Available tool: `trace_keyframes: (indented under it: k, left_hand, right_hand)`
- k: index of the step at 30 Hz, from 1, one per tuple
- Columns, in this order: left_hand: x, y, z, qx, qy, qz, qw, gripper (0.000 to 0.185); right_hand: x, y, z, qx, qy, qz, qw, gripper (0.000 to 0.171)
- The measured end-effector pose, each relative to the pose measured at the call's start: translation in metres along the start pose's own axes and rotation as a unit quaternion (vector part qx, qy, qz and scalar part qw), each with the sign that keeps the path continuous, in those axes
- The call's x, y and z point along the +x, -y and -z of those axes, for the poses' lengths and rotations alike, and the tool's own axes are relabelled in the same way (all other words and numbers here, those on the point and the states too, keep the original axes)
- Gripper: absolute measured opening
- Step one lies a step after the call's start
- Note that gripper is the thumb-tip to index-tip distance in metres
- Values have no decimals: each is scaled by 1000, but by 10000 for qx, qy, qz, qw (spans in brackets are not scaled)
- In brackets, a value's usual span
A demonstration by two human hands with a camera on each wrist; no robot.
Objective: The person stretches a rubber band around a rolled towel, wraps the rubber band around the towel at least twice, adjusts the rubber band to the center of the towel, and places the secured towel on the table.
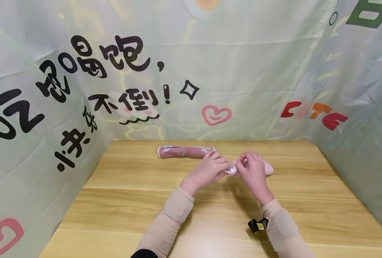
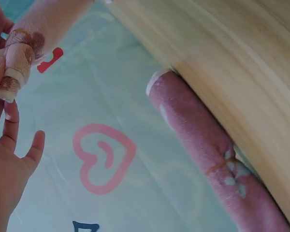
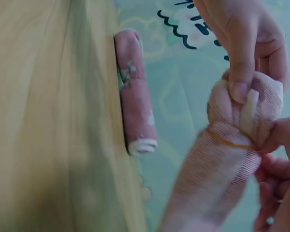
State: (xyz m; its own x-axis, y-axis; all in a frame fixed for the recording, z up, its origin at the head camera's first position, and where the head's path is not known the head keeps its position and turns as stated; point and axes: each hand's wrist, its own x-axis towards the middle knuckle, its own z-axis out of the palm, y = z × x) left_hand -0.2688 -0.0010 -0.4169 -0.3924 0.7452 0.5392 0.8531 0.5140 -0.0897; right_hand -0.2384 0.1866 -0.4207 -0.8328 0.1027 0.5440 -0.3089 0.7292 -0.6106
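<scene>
A pale pink rolled towel (image 1: pixel 268 168) is held up off the wooden table between the two hands. An orange-brown rubber band (image 3: pixel 232 144) circles it near one end. My left hand (image 1: pixel 208 166) grips that banded end, its thumb pressed on the folded cloth and its fingers behind. At the band, the thumb and fingertips of my right hand (image 1: pixel 253 172) pinch the strand against the towel's side. The towel's other end extends past the right hand. A darker pink rolled towel (image 1: pixel 175 152), also banded around its middle, lies just beyond the left hand.
The wooden table (image 1: pixel 129 208) meets a printed cloth backdrop (image 1: pixel 258 79) at the back and both sides. A small black device (image 1: pixel 257 225) with a yellow label is fixed at the right wrist.
</scene>
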Motion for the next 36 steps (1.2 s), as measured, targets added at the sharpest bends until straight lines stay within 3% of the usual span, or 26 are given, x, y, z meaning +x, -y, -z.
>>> trace_keyframes:
  k: [6, 11, 16, 22, 27, 30, 33, 36]
  left_hand:
    - [0, 0, -1, 149, -414, -167, 9989, 16]
    - [-2, 6, 3, -44, -783, 12, 9969, 13]
    - [-5, 12, 4, -443, -555, 669, 9952, 20]
    - [-4, 16, 6, -1019, -255, 1217, 9870, 26]
    - [-4, 19, 10, -1341, -268, 1675, 9763, 26]
    - [-4, 20, 13, -1562, -287, 1802, 9707, 25]
    - [-4, 20, 15, -1703, -286, 1800, 9684, 23]
    - [-4, 20, 15, -1562, -308, 1714, 9722, 24]
  right_hand:
    - [6, -7, 18, -748, 1125, -645, 9887, 11]
    - [8, -10, 21, -664, 1595, -824, 9815, 12]
    - [7, -6, 17, -172, 1471, -422, 9881, 7]
    - [4, -4, 8, 222, 970, 210, 9948, 9]
    - [3, -9, 1, -215, 940, 1003, 9903, 44]
    - [2, -12, -4, -525, 1027, 1082, 9874, 58]
    - [1, -12, -7, -634, 938, 1046, 9881, 54]
    - [1, -12, -7, -741, 847, 1038, 9882, 46]
